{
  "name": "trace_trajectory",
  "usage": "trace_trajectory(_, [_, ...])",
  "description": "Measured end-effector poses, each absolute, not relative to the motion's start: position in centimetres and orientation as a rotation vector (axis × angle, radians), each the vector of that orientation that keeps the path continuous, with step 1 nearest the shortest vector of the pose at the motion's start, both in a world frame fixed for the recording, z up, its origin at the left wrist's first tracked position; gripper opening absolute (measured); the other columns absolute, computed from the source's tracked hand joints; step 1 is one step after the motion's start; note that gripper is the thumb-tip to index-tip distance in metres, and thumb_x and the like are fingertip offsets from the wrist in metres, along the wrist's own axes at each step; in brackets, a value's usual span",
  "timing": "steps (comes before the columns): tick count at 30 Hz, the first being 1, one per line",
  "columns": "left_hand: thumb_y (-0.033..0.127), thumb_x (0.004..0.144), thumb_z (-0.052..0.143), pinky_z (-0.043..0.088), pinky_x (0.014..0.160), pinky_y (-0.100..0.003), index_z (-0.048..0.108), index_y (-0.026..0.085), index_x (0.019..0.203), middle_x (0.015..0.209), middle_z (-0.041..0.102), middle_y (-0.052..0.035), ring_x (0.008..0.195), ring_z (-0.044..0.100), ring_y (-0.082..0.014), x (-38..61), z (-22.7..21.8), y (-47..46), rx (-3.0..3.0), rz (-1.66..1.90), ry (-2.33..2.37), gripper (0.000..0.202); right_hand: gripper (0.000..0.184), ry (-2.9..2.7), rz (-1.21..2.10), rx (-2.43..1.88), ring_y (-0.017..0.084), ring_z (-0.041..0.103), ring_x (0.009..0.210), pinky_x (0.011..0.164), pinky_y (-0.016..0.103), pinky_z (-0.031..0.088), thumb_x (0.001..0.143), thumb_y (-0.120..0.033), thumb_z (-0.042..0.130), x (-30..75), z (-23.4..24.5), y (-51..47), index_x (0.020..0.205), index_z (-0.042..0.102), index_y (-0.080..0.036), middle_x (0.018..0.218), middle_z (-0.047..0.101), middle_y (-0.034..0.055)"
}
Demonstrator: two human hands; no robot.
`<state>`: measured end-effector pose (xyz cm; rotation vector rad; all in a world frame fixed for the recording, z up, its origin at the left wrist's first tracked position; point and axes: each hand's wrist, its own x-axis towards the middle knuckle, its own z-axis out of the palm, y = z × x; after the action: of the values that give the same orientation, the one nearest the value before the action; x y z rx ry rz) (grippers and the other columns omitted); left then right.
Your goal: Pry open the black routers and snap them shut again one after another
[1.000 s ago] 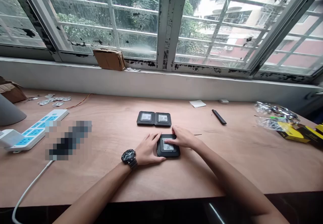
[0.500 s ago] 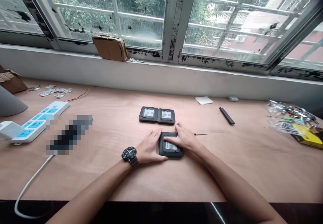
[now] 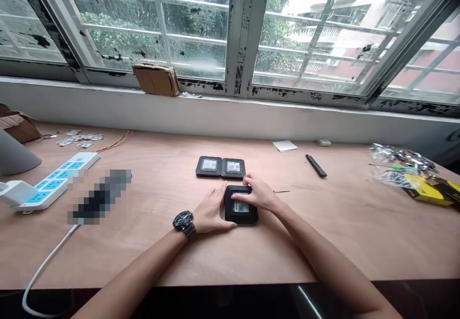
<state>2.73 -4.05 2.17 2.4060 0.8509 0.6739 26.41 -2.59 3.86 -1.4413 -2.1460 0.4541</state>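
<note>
Now the flat, square, black plastic-looking case with a white label (image 3: 240, 208) seems slightly more tilted, its far edge showing higher than a moment ago; both hands stay on it, so it remains in work. The left hand (image 3: 210, 211) spreads wide around its left side; the right hand (image 3: 261, 194) pinches near its far right corner. Two similar cases (image 3: 209, 165) lie just beyond, limiting room; in front, the pale brown wooden surface (image 3: 251, 256) reaches its near edge.
</note>
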Motion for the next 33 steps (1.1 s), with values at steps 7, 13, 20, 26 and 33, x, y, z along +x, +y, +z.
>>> trace_trajectory(7, [0.052,0.07,0.085,0.041,0.111,-0.049,0.03,0.026,0.155,0.149,0.049,-0.0115,0.134,0.048,-0.0374,2.7,2.4,-4.6,2.423,0.727,0.856,0.104,0.032,-2.073,0.842,-1.236,0.018,0.059,0.078,0.065,0.028,0.047,0.093,-0.052,0.063,27.4,6.2,-4.1,0.097,0.057,-0.021,0.09,0.065,0.001])
trace_trajectory(13, [0.075,0.079,0.068,0.034,0.114,-0.059,0.028,0.021,0.157,0.146,0.051,-0.0173,0.136,0.045,-0.0411,-0.5,0.2,-9.1,2.563,0.705,1.392,0.102,0.022,-2.209,0.554,-1.21,0.019,0.062,0.081,0.069,0.031,0.05,0.101,-0.043,0.055,29.3,10.9,-5.1,0.104,0.059,-0.022,0.094,0.068,0.003])
trace_trajectory(20, [0.062,0.095,0.058,0.035,0.117,-0.055,0.038,0.022,0.153,0.154,0.047,-0.0137,0.14,0.046,-0.0355,-2.6,0.2,-10.7,2.605,0.608,1.53,0.073,0.015,-2.592,-0.355,-0.825,0.025,0.062,0.109,0.092,0.042,0.049,0.102,-0.023,0.057,32.0,12.7,-6.8,0.108,0.07,-0.026,0.126,0.067,0.009])
trace_trajectory(26, [0.05,0.099,0.058,0.036,0.119,-0.048,0.022,0.026,0.161,0.155,0.048,-0.0088,0.138,0.051,-0.0289,-1.2,-0.2,-8.8,2.526,0.68,1.39,0.075,0.038,-2.577,-0.5,-0.68,0.022,0.069,0.103,0.085,0.037,0.057,0.099,-0.004,0.047,38.0,5.8,-10.9,0.126,0.065,-0.024,0.123,0.072,0.0105])
trace_trajectory(33, [0.043,0.105,0.048,0.042,0.117,-0.047,0.024,0.027,0.161,0.153,0.051,-0.004,0.132,0.058,-0.0289,-0.8,-0.3,-10.3,2.642,0.69,1.472,0.063,0.042,-2.513,-0.356,-0.963,0.025,0.072,0.11,0.086,0.038,0.064,0.099,-0.004,0.042,40.2,-0.4,-11.4,0.126,0.065,-0.024,0.128,0.071,0.0102])
